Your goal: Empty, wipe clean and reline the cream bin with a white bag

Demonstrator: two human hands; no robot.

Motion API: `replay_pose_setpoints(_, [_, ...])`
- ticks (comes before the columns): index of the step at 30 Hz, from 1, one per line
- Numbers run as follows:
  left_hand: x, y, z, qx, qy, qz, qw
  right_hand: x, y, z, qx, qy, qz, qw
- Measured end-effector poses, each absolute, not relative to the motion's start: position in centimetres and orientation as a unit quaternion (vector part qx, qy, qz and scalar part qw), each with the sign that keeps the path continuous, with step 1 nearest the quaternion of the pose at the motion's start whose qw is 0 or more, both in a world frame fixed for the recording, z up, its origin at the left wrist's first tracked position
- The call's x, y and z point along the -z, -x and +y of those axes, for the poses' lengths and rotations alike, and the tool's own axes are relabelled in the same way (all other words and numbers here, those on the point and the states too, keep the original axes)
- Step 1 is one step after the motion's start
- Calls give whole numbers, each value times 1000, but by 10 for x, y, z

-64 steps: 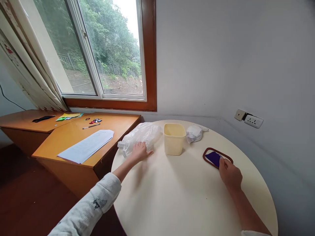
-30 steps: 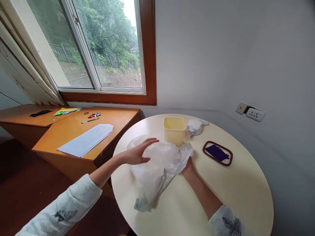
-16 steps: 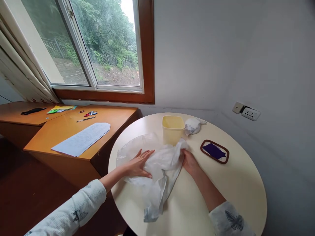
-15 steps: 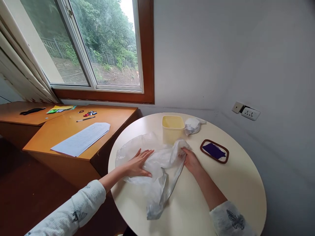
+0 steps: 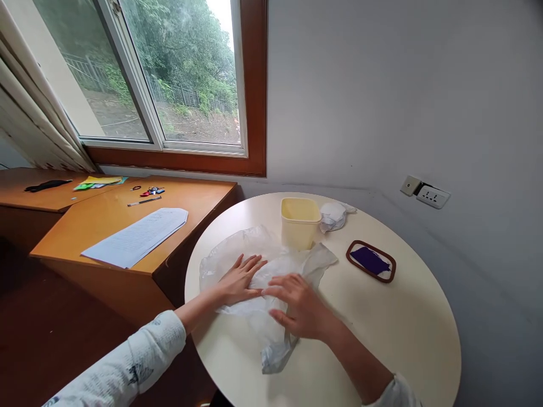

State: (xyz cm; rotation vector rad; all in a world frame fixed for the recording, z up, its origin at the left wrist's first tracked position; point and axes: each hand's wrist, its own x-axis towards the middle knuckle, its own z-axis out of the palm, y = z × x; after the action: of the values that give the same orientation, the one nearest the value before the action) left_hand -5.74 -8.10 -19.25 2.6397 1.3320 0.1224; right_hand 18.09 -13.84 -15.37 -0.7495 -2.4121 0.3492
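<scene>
One left hand (image 5: 240, 281), one right hand (image 5: 302, 310). On the round desk (image 5: 394, 339): one translucent bag (image 5: 280, 264), one yellow tub (image 5: 299, 230), one crumpled white bundle (image 5: 333, 216), one brown-rimmed panel (image 5: 370, 261). On the wooden desk (image 5: 201, 198), one pen (image 5: 144, 201); two wall plates (image 5: 433, 196).

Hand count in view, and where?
2. The left hand lies spread on the white plastic bag. The right hand is over the same bag, to the right, thumb apart from fingers; contact there is unclear. No other hand shows.

In front of the yellow tub (image 5: 299, 230), the right hand (image 5: 299, 306) hid part of the plastic bag (image 5: 279, 267); left of the tub, the papers (image 5: 138, 237) were too finely printed to read.
</scene>
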Motion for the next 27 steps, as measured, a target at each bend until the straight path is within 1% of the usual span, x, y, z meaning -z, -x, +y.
replay_pose_setpoints(1, [193,58,-80,-42,-889,447,90,155,-179,-141,-147,279,-916,249])
replay_pose_setpoints(3, [193,60,-79,-44,-890,445,92,161,-182,-142,-170,294,-919,202])
replay_pose_setpoints(6, [194,62,-77,-47,-890,442,98,172,-203,-139,-185,320,-912,177])
replay_pose_setpoints(9, [193,64,-76,-53,-889,444,99,184,-228,-133,-201,338,-902,180])
replay_pose_setpoints(11, [194,63,-76,-63,-884,453,96,194,-243,-129,-208,348,-892,198])
replay_pose_setpoints(14, [194,61,-77,-78,-873,473,91,201,-254,-125,-187,390,-864,258])
replay_pose_setpoints(17, [195,59,-79,-95,-863,488,88,188,-244,-132,-136,421,-831,337])
replay_pose_setpoints(19, [195,57,-80,-113,-857,497,81,173,-224,-146,-117,394,-837,360])
replay_pose_setpoints(20, [195,57,-80,-123,-854,500,75,165,-213,-154,-115,368,-854,349])
replay_pose_setpoints(21, [195,56,-81,-133,-852,502,68,160,-201,-162,-115,347,-874,319])
replay_pose_setpoints(23, [195,56,-82,-152,-849,503,55,158,-181,-175,-120,317,-911,235])
replay_pose_setpoints(25, [195,56,-84,-165,-846,506,45,165,-169,-181,-133,330,-917,178])
replay_pose_setpoints(27, [196,57,-85,-165,-839,517,41,176,-167,-182,-150,363,-909,140])
